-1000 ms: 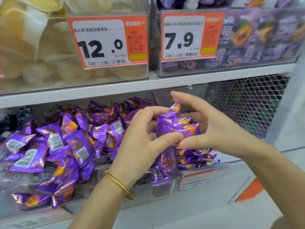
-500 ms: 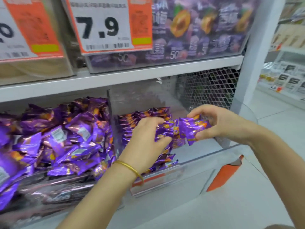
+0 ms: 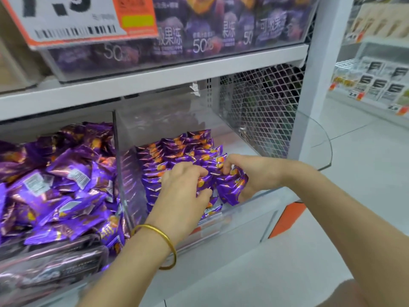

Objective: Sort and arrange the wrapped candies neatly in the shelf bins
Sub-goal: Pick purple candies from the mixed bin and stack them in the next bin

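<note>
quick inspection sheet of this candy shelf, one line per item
surface: right bin part filled, floor bare on its right side
job's things: lined-up candies in the right bin; loose candies heaped in the left bin
clutter: nothing seen
grips: left hand pinches the row's front; right hand holds a candy bundle beside it
cables: nothing seen
surroundings: price tag above, mesh panel behind, another shelf across the aisle
</note>
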A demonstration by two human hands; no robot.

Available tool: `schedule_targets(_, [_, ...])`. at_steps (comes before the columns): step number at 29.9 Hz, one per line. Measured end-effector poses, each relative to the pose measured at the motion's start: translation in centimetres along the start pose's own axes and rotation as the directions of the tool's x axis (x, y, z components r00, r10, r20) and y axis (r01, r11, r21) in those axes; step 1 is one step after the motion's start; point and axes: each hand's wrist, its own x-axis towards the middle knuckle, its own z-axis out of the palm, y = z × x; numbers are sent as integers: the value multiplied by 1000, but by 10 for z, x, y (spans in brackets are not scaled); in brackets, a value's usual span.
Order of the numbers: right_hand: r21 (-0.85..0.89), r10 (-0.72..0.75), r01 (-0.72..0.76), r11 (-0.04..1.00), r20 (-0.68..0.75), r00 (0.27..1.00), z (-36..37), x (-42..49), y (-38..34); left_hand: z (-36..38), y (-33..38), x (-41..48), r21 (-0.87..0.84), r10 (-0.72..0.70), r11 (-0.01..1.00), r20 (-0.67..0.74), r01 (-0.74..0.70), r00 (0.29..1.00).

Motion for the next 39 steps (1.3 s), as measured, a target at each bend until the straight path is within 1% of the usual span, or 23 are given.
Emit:
schedule_targets(5, [-79, 89, -95, 992, -70, 994, 4, -2, -4, -1, 1, -1, -17, -36, 999, 16, 36, 999])
schedule_targets(8, [-202, 221, -231, 952, -71, 973, 4, -1, -5, -2, 1, -3, -33, -51, 998, 11, 51, 999])
schedule_targets(10, [-243, 280, -285, 927, -56, 958, 3, 0, -4, -2, 1, -3, -38, -55, 998, 8, 55, 998])
schedule_targets(21, [-147, 336, -336, 930, -24, 941, -1, 0, -8, -1, 3, -2, -52, -69, 996, 4, 69, 998])
schedule_targets(23, [-154, 345, -346, 925, -37, 938, 0, 2, -11, -1, 3, -1, -39, -66, 997, 7, 66, 998])
schedule_targets(27, [-107, 388, -392, 914, -55, 920, 1, 5, -13, -1, 3, -1, -25, -68, 997, 12, 68, 998])
schedule_targets(33, [-40, 379, -379, 925, -13, 925, 1, 4, -11, -2, 5, -2, -33, -75, 997, 24, 75, 997])
schedule_targets(39, [-37, 398, -399, 916, -18, 917, 0, 1, -14, -3, 6, -2, -44, -84, 995, 34, 86, 996])
